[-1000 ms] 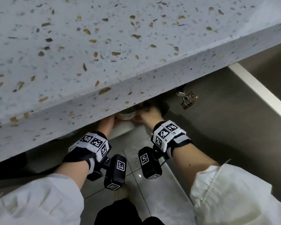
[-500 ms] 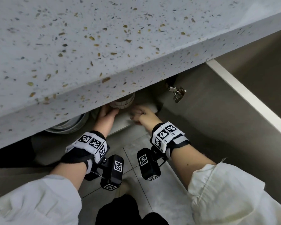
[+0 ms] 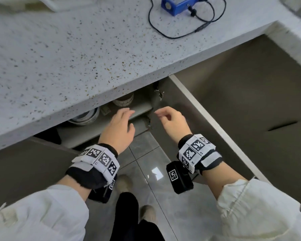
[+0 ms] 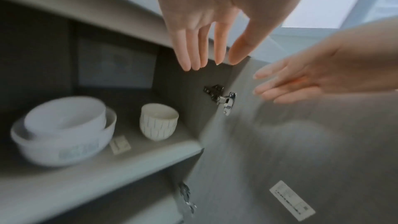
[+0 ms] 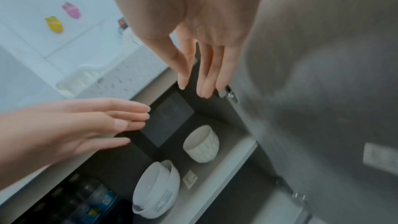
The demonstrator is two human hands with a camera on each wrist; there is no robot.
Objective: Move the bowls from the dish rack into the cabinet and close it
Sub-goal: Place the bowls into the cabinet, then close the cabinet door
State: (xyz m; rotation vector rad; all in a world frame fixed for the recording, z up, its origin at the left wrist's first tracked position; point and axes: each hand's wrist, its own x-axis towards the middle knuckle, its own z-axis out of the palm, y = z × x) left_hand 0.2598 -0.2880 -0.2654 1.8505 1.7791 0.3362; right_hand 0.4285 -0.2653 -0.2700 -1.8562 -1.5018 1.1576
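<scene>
Head view shows our left hand [image 3: 119,126] and right hand [image 3: 173,121] drawn back out of the cabinet — fingers released, holding nothing. Beyond them the stacked bowls [image 4: 64,130] and ribbed cup [image 4: 159,121] sit on the shelf [image 4: 120,166]; the door [image 3: 233,108] stands open — closing remains.

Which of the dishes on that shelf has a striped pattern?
The small cup standing alone, nearest the door hinge; the stacked white bowls lack stripes.
</scene>
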